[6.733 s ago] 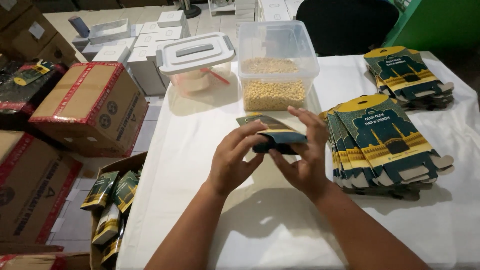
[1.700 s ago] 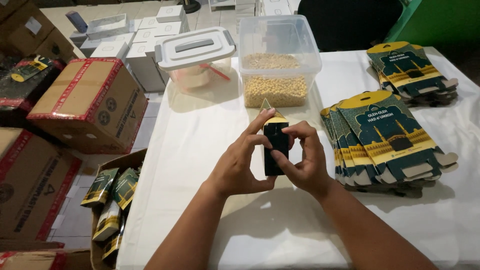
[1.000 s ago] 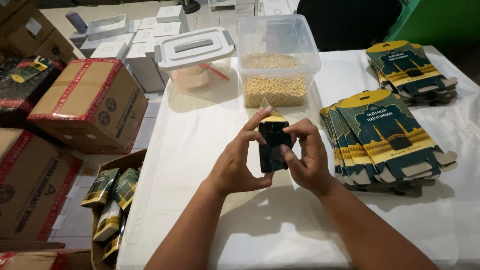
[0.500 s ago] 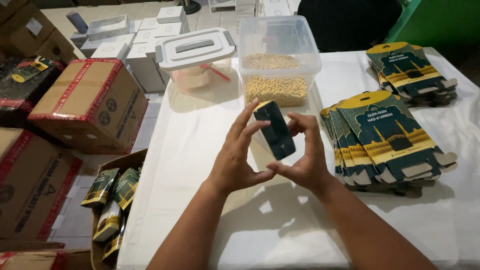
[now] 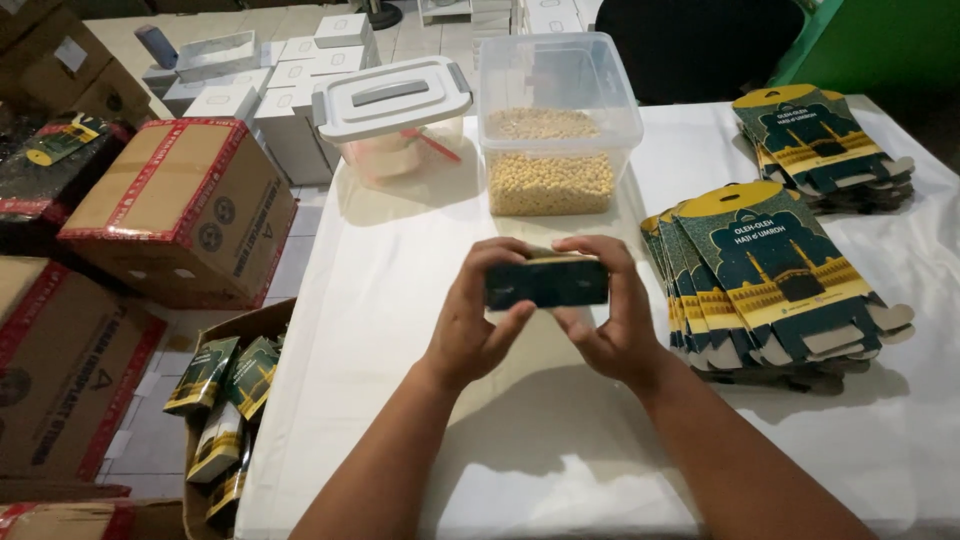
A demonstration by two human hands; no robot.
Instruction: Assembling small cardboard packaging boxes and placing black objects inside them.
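White-covered table (image 5: 400, 330) carries a clear tub of beans (image 5: 555, 125) at the far edge and a stack of flat cartons (image 5: 770, 275) toward the right edge. Small dark box (image 5: 547, 283) is held above the table's middle, lying sideways. Risk: uneven squeezing could crush a panel or pop a flap. Left hand (image 5: 475, 320) and right hand (image 5: 610, 315) pinch its ends, thumbs beneath, fingers curled over the top.

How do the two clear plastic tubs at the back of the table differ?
The right tub is taller and stands open with no lid; the left tub is lower and closed with a white handled lid. The right tub is about half full of pale yellow beans; the left tub holds something pinkish that is too blurred to name. Both are clear plastic and stand side by side on the white table.
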